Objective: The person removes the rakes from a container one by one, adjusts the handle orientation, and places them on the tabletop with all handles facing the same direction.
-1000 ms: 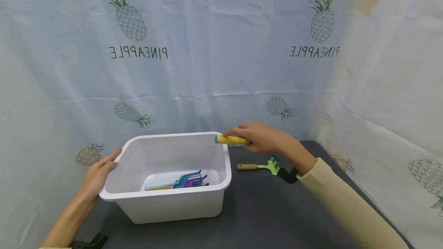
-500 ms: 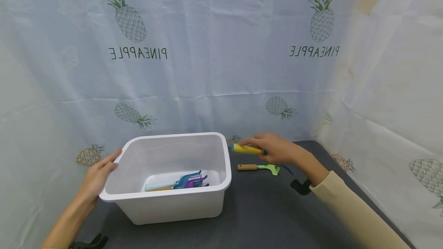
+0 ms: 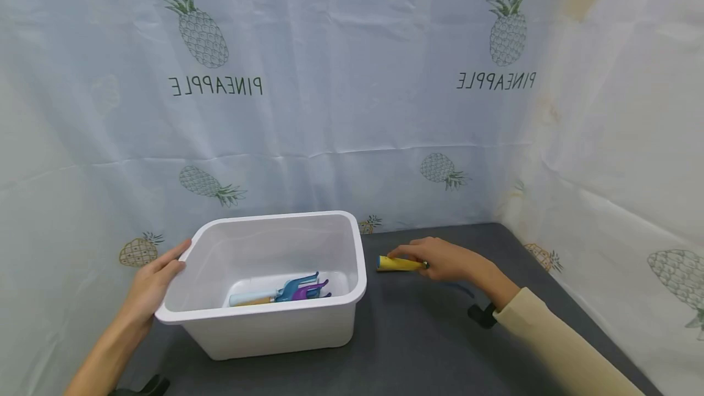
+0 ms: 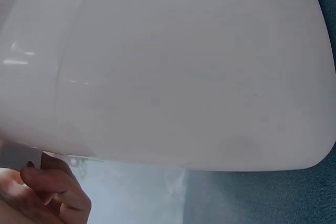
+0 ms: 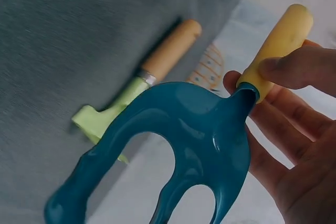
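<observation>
My left hand (image 3: 153, 283) grips the left rim of a white plastic tub (image 3: 269, 329); in the left wrist view its curled fingers (image 4: 58, 182) show at the tub's edge. To the right of the tub, my right hand (image 3: 448, 261) pinches the yellow handle (image 3: 397, 263) of a hand rake. The right wrist view shows its blue pronged head (image 5: 205, 119), with the thumb on the handle near the neck. Beyond it lies a green garden tool (image 5: 118, 106) with a wooden handle (image 5: 173, 50), hidden in the head view behind the right hand and the rake.
Inside the tub lie a blue garden tool (image 3: 290, 288), a purple one (image 3: 308, 291) and light blue and wooden handles (image 3: 254, 296). The dark tabletop (image 3: 434, 335) extends to the right. A pineapple-print curtain (image 3: 352, 109) encloses the back and sides.
My right hand has moved right and down from the tub's right rim, carrying the yellow-handled rake low over the table, across the green tool. The left hand keeps its place on the rim.
</observation>
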Demonstrator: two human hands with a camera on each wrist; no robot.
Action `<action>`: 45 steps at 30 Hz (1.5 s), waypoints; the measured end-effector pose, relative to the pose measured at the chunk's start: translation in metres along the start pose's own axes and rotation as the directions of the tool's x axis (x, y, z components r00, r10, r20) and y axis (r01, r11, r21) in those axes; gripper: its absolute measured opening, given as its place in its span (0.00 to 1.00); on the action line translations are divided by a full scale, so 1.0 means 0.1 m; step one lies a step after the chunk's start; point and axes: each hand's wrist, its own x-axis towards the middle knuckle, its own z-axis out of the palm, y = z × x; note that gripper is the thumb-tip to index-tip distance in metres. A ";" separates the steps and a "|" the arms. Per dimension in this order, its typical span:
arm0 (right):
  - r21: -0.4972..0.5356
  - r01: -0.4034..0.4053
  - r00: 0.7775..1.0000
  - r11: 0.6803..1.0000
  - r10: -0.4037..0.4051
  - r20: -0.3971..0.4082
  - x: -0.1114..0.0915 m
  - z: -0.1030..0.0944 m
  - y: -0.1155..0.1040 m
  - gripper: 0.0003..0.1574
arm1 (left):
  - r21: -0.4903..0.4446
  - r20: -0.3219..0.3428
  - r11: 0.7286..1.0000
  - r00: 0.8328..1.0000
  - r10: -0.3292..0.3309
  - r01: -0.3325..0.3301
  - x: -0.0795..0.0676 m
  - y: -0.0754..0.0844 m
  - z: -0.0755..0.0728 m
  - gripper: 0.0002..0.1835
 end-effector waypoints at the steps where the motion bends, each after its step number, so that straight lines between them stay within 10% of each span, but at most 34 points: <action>1: 0.002 -0.006 1.000 1.000 0.006 0.012 0.00 0.03 0.01 0.41 | -0.002 0.002 1.000 1.000 0.001 -0.001 0.00 0.00 0.00 0.32; 19: 0.045 -0.051 0.984 0.998 0.043 0.172 0.01 0.59 0.14 0.37 | 0.005 0.018 1.000 1.000 -0.021 0.021 0.00 0.05 0.02 0.32; 45: 0.052 -0.025 0.980 0.998 0.014 0.197 0.08 0.69 0.13 0.29 | -0.020 0.010 0.999 0.999 -0.035 0.036 0.00 0.01 0.00 0.32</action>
